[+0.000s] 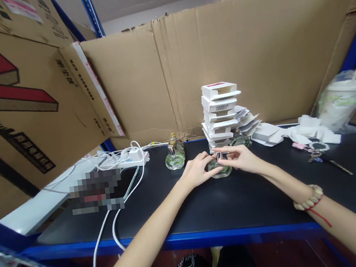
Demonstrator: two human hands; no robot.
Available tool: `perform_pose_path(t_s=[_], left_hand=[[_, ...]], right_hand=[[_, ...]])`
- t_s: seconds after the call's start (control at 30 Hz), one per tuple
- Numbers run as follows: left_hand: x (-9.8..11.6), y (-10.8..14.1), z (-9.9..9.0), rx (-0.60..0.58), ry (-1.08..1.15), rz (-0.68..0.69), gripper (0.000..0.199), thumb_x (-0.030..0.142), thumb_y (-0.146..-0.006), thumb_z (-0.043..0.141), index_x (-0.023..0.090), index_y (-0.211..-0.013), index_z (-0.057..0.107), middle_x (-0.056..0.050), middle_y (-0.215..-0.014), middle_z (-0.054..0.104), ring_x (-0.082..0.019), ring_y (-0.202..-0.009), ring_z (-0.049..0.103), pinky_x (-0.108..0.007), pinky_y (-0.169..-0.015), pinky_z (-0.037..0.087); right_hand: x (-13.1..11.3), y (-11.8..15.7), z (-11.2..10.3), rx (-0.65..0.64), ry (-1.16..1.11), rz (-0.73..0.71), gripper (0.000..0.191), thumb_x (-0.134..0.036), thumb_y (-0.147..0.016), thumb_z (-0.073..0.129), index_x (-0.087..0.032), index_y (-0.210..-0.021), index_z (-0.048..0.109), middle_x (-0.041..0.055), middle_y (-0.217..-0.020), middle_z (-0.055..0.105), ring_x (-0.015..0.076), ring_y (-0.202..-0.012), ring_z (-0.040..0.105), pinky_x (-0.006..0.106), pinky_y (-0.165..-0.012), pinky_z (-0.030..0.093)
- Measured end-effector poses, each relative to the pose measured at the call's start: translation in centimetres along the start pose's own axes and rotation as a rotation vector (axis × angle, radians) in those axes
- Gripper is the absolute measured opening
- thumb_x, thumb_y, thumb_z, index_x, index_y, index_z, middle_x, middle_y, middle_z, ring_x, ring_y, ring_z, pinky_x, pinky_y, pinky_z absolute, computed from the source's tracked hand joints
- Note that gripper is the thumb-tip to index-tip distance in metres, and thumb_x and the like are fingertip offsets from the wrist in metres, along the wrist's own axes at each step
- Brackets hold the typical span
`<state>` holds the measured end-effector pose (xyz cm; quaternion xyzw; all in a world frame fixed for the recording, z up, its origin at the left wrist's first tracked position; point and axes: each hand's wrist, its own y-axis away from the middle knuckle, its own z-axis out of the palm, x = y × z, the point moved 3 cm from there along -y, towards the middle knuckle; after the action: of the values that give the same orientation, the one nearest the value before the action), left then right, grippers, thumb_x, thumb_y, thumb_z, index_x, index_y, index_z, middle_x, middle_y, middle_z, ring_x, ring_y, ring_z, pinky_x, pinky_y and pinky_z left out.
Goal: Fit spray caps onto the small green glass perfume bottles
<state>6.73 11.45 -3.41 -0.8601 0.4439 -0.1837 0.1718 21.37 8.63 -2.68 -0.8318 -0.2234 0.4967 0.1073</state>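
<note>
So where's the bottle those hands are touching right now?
In the head view, the glass bottle stands right of centre on the black tabletop, between the left hand and right hand, in front of the stack of white boxes.

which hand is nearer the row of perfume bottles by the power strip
Left: the left hand is just right of the row of perfume bottles; the right hand is farther right, at the cap of a separate bottle.
</note>
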Motion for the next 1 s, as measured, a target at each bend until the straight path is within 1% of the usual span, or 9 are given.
perform_pose_path(t_s=[0.13, 0.2, 0.3, 0.37, 0.5, 0.6, 0.77, 0.87, 1.0], left_hand=[[-0.5, -0.1, -0.7, 0.051, -0.006, 0.046, 0.028, 0.041, -0.077, 0.057, 0.014, -0.082, 0.06, -0.003, -0.087, 0.054, -0.012, -0.079, 0.053, -0.02, -0.061, 0.041], [-0.8, 0.1, -1.3, 0.066, 0.014, 0.07, 0.029, 0.041, -0.074, 0.06, 0.013, -0.067, 0.057, -0.002, -0.081, 0.053, -0.011, -0.073, 0.052, -0.02, -0.058, 0.039], [-1.5, 0.4, -2.2, 0.052, 0.014, 0.101, 0.034, 0.038, -0.069, 0.062, 0.013, -0.052, 0.048, 0.0, -0.069, 0.05, -0.009, -0.063, 0.049, -0.02, -0.053, 0.036], [-1.9, 0.7, -2.8, 0.046, -0.014, 0.111, 0.035, 0.037, -0.066, 0.063, 0.013, -0.049, 0.045, -0.001, -0.067, 0.049, -0.01, -0.061, 0.047, -0.02, -0.053, 0.035], [-2.5, 1.0, -4.2, 0.154, 0.019, 0.059, 0.024, 0.038, -0.067, 0.058, 0.015, -0.075, 0.053, -0.001, -0.075, 0.052, -0.011, -0.065, 0.049, -0.021, -0.058, 0.04], [-2.3, 1.0, -4.3, 0.252, 0.042, 0.016, 0.042, 0.041, -0.068, 0.057, 0.016, -0.1, 0.048, -0.001, -0.081, 0.054, -0.012, -0.069, 0.05, -0.023, -0.063, 0.043], [-0.5, 0.4, -2.1, 0.263, 0.034, 0.032, 0.029, 0.033, -0.076, 0.05, 0.017, -0.1, 0.047, -0.001, -0.082, 0.051, -0.009, -0.063, 0.05, -0.02, -0.057, 0.042], [-0.3, 0.1, -1.3, 0.28, 0.067, -0.001, 0.021, 0.02, -0.077, 0.044, 0.018, -0.098, 0.046, 0.001, -0.082, 0.05, -0.006, -0.055, 0.047, -0.017, -0.049, 0.038], [-1.0, 0.2, -1.5, 0.356, -0.029, 0.053, 0.027, 0.007, -0.067, 0.035, 0.017, -0.088, 0.048, 0.001, -0.074, 0.049, -0.006, -0.052, 0.044, -0.017, -0.049, 0.036]], right_hand=[[-0.2, -0.1, 0.2, 0.01, 0.009, 0.008, 0.053, -0.037, -0.07, 0.056, -0.009, -0.115, 0.055, 0.0071, -0.078, 0.06, 0.0013, -0.04, 0.028, 0.017, -0.036, 0.027], [0.0, -0.1, 0.3, -0.015, 0.0, 0.027, 0.055, -0.034, -0.072, 0.054, -0.011, -0.122, 0.049, 0.0086, -0.088, 0.061, 0.0007, -0.039, 0.032, 0.017, -0.037, 0.032], [0.7, -0.1, 0.5, -0.095, 0.02, 0.068, 0.056, -0.03, -0.071, 0.054, -0.014, -0.125, 0.046, 0.0115, -0.105, 0.057, 0.0017, -0.042, 0.043, 0.018, -0.041, 0.039], [1.3, 0.0, 0.8, -0.176, 0.078, 0.105, 0.051, -0.029, -0.072, 0.052, -0.012, -0.12, 0.05, 0.0114, -0.101, 0.059, 0.0037, -0.044, 0.048, 0.019, -0.043, 0.04], [1.7, 0.1, 1.5, -0.251, 0.199, 0.18, 0.039, -0.029, -0.075, 0.051, -0.012, -0.109, 0.058, 0.0059, -0.083, 0.063, 0.0059, -0.047, 0.051, 0.02, -0.05, 0.041], [1.2, 0.2, 2.0, -0.226, 0.275, 0.193, 0.035, -0.03, -0.075, 0.052, -0.016, -0.106, 0.059, 0.0033, -0.082, 0.062, 0.0073, -0.051, 0.051, 0.022, -0.055, 0.041], [0.8, 0.5, 2.4, -0.231, 0.491, 0.155, 0.034, -0.032, -0.072, 0.055, -0.021, -0.104, 0.056, 0.0021, -0.091, 0.059, 0.0096, -0.06, 0.05, 0.025, -0.06, 0.04], [1.2, 0.5, 2.2, -0.253, 0.468, 0.156, 0.036, -0.032, -0.072, 0.054, -0.021, -0.106, 0.055, 0.004, -0.098, 0.056, 0.0097, -0.062, 0.05, 0.026, -0.063, 0.041], [2.0, 0.4, 1.3, -0.252, 0.419, 0.194, 0.039, -0.031, -0.073, 0.051, -0.019, -0.11, 0.055, 0.0061, -0.101, 0.053, 0.0103, -0.065, 0.05, 0.028, -0.068, 0.042]])
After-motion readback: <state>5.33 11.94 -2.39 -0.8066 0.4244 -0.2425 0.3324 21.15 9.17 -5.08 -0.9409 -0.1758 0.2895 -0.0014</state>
